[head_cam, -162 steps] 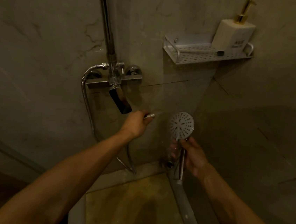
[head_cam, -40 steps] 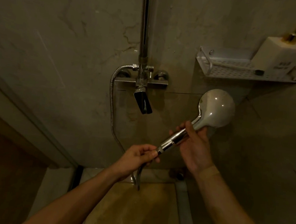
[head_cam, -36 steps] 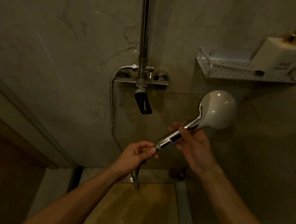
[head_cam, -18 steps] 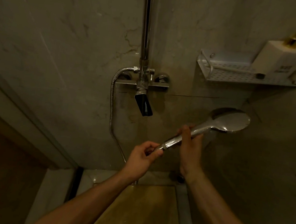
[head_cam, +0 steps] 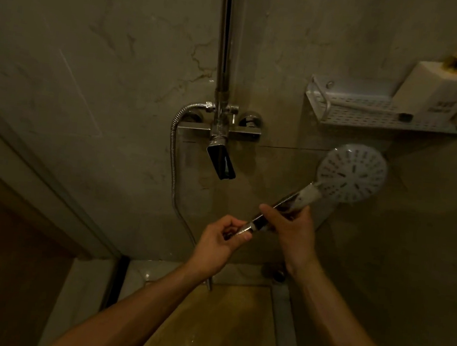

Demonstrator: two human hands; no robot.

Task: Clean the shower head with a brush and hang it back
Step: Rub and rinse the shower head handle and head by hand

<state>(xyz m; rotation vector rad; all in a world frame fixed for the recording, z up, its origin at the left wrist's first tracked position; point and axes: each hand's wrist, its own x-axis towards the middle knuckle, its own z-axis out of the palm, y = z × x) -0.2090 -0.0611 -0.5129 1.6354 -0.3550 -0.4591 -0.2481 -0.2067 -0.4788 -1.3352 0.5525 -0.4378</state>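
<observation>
The round white shower head [head_cam: 352, 173] faces me, its nozzle face showing, held up at the right in front of the wall. My right hand [head_cam: 290, 230] grips its chrome handle. My left hand [head_cam: 221, 241] pinches the lower end of the handle, where the hose joins. The metal hose [head_cam: 172, 164] loops down from the wall mixer [head_cam: 220, 128]. A slim white brush with a dark tip [head_cam: 369, 108] lies on the wall shelf [head_cam: 327, 110].
A vertical chrome riser pipe [head_cam: 226, 31] runs up from the mixer, and a dark spout [head_cam: 221, 162] points down below it. A white soap dispenser with a gold pump [head_cam: 439, 90] stands on the shelf. A wet shower tray [head_cam: 205, 325] is below, with a floor drain [head_cam: 276, 272] at its back.
The shower head has been rotated in my right hand: its smooth back showed a second ago, then its edge, and now its nozzle face. My left hand stays on the handle end.
</observation>
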